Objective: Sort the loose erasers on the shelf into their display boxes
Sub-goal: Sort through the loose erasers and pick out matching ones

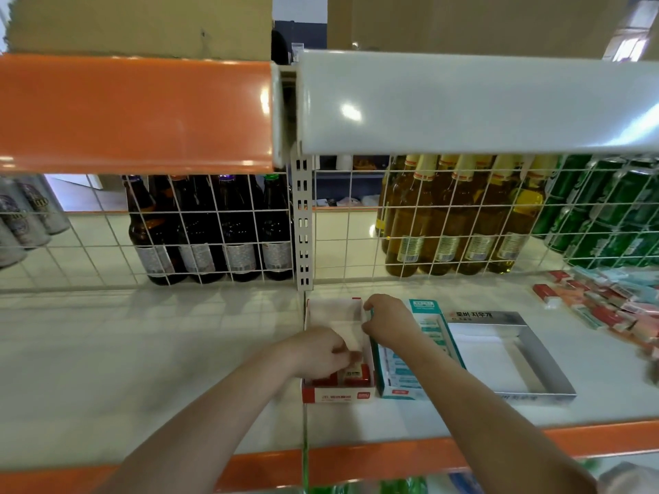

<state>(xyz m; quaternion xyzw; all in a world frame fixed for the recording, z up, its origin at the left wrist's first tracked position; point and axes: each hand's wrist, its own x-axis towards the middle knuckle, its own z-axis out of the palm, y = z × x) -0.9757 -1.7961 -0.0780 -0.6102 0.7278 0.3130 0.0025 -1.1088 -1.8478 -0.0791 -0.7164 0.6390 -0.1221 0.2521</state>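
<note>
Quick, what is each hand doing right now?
Left hand: pinching a red eraser inside the red box.
Right hand: gripping that box's far wall.

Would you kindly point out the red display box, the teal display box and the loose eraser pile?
red display box (337, 396): head view, front wall.
teal display box (423, 305): head view, back flap.
loose eraser pile (613, 301): head view, middle of heap.

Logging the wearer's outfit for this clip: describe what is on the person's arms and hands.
Nothing worn shows. The left hand and right hand are bare, without gloves, rings, or a watch. Both forearms are uncovered as far as the frame's bottom edge; no sleeve is visible.
</note>
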